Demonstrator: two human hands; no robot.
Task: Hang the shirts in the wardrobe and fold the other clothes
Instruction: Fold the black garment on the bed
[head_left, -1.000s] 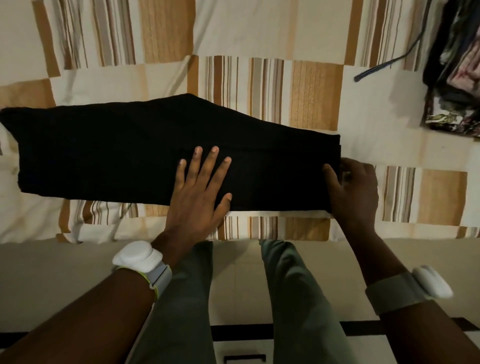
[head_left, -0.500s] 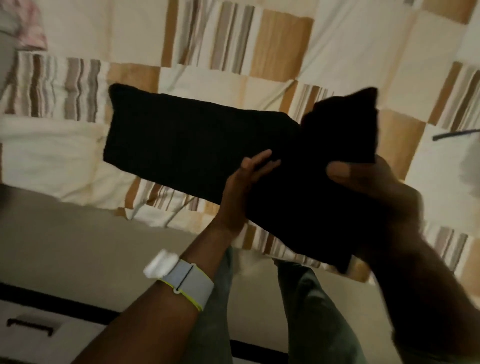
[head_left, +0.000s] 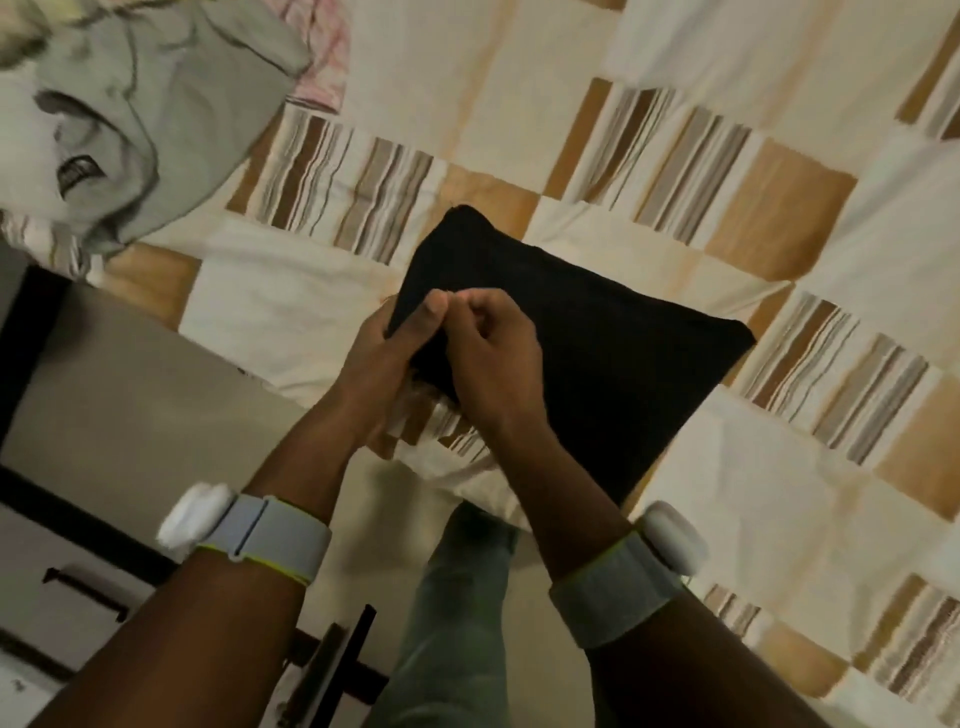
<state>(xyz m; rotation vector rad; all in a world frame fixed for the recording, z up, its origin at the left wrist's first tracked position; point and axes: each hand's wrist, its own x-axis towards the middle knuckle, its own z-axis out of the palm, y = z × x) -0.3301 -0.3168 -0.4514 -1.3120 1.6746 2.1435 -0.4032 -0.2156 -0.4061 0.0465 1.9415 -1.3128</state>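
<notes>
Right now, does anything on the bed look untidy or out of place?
Yes. A grey garment lies crumpled and unfolded at the upper left of the bed. The black garment, gripped by both hands, looks neatly folded.

A bed (head_left: 519, 62) carries everything here, spread with a patchwork sheet (head_left: 779, 213) of cream, tan and brown-striped blocks. A folded black garment (head_left: 613, 353) lies on the sheet near the bed's near edge, where the sheet hangs over. At the upper left a crumpled grey-green garment (head_left: 171, 119) lies on the bed, with a pink-patterned cloth (head_left: 324, 67) just beside it, partly tucked beneath.
</notes>
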